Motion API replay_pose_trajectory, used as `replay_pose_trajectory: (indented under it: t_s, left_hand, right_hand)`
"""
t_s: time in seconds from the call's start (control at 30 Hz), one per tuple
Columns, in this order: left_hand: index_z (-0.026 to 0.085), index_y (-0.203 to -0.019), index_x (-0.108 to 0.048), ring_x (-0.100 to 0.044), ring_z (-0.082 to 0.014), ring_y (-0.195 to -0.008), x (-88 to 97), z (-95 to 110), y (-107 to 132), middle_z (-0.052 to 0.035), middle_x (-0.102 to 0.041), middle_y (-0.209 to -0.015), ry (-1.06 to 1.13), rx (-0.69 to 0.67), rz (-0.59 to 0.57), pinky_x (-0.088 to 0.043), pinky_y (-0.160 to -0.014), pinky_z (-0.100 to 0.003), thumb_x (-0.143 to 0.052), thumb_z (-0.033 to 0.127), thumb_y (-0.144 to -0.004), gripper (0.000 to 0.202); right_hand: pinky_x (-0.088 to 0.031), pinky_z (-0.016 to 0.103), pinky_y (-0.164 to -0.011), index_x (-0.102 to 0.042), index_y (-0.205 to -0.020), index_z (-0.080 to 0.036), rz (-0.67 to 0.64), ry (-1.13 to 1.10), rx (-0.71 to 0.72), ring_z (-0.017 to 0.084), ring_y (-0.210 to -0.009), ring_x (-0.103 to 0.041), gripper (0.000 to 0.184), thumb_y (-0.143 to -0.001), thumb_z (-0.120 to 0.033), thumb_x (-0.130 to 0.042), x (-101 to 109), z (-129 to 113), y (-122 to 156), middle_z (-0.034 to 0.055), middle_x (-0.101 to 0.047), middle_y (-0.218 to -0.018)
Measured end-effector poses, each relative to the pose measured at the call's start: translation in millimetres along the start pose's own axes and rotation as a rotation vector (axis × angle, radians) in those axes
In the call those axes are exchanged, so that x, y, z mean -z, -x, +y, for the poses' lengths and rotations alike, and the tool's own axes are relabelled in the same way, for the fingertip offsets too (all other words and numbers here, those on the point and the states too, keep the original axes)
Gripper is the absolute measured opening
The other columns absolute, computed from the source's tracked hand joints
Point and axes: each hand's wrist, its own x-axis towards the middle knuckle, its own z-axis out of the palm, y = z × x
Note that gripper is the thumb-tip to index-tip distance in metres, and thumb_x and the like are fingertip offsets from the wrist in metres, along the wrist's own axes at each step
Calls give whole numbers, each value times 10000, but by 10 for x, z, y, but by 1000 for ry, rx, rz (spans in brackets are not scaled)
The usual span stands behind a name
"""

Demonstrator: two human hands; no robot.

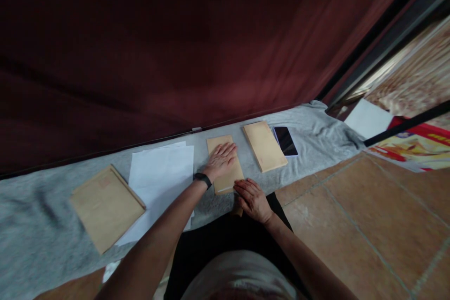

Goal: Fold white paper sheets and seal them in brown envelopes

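Observation:
A brown envelope (228, 178) lies on the grey cloth (42, 225) straight ahead. My left hand (221, 159), with a black band on its wrist, rests flat on the envelope with fingers stretched out. My right hand (251, 197) lies at the envelope's near edge, its fingers curved down onto the envelope's flap end. A second brown envelope (264, 145) lies just to the right, with a dark phone (285, 140) beside it. To the left sit white paper sheets (160, 178) and a stack of brown envelopes (105, 206).
A dark red curtain (158, 47) hangs behind the cloth. Tan floor tiles (369, 215) stretch to the right. A white sheet (367, 118) and a colourful printed poster (415, 145) lie at the far right under a dark bar.

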Motion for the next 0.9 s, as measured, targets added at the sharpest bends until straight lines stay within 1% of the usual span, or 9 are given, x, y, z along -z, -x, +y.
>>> replay_pose_trajectory:
  t_s: [0.17, 0.33, 0.47, 0.53, 0.67, 0.8, 0.9]
  left_hand:
    - [193, -1549, -324, -224, -159, -1520, -40, 111, 96, -42, -320, -1627, 25, -64, -33, -125, -1267, -388, -257, 361, -1048, 533]
    - [184, -1544, -328, -240, -154, -1514, -37, 236, 257, -58, -340, -1617, 72, -101, -54, -137, -1262, -379, -252, 382, -1051, 537]
    - [184, -1544, -321, -242, -149, -1513, 24, 365, 439, -54, -343, -1614, 101, -135, -55, -150, -1260, -378, -247, 389, -1055, 536]
    - [188, -1545, -320, -247, -147, -1511, 51, 430, 540, -56, -346, -1612, 109, -160, -36, -158, -1260, -377, -262, 405, -1056, 538]
    - [164, -1547, -314, -260, -162, -1508, 75, 552, 738, -85, -348, -1607, 109, -167, 9, -186, -1255, -382, -301, 424, -1053, 559]
    - [114, -1532, -330, -289, -211, -1500, 106, 652, 936, -138, -362, -1592, 109, -164, 25, -241, -1241, -422, -384, 461, -1028, 615]
    - [121, -1503, -387, -355, -231, -1471, 134, 704, 1079, -140, -424, -1559, 132, -129, 55, -315, -1214, -443, -440, 393, -1010, 566]
  right_hand:
    - [-379, 517, -1171, -558, -1373, -206, 9, 3, 14, 234, -1303, -550, 430, -946, -211, -510, -22, 10, 3, 93, -617, -1384]
    - [-384, 514, -1173, -565, -1357, -208, 18, 17, 13, 230, -1286, -562, 422, -940, -192, -507, -33, 5, 2, 91, -640, -1346]
    - [-393, 515, -1168, -575, -1339, -200, 27, 41, 4, 231, -1263, -575, 410, -937, -178, -496, -63, 3, 3, 94, -649, -1322]
    - [-400, 522, -1163, -575, -1339, -199, 34, 55, 5, 239, -1259, -577, 413, -934, -180, -499, -78, 5, 6, 103, -645, -1322]
    - [-406, 521, -1160, -592, -1307, -195, 52, 55, 10, 241, -1264, -573, 376, -943, -194, -497, -94, 19, 20, 117, -646, -1312]
    - [-393, 522, -1167, -577, -1326, -198, 43, 22, 10, 235, -1277, -565, 369, -968, -229, -494, -80, 39, 30, 111, -642, -1321]
    - [-394, 521, -1162, -570, -1345, -220, 55, -2, -2, 226, -1262, -578, 372, -982, -235, -490, -66, 43, 24, 99, -650, -1312]
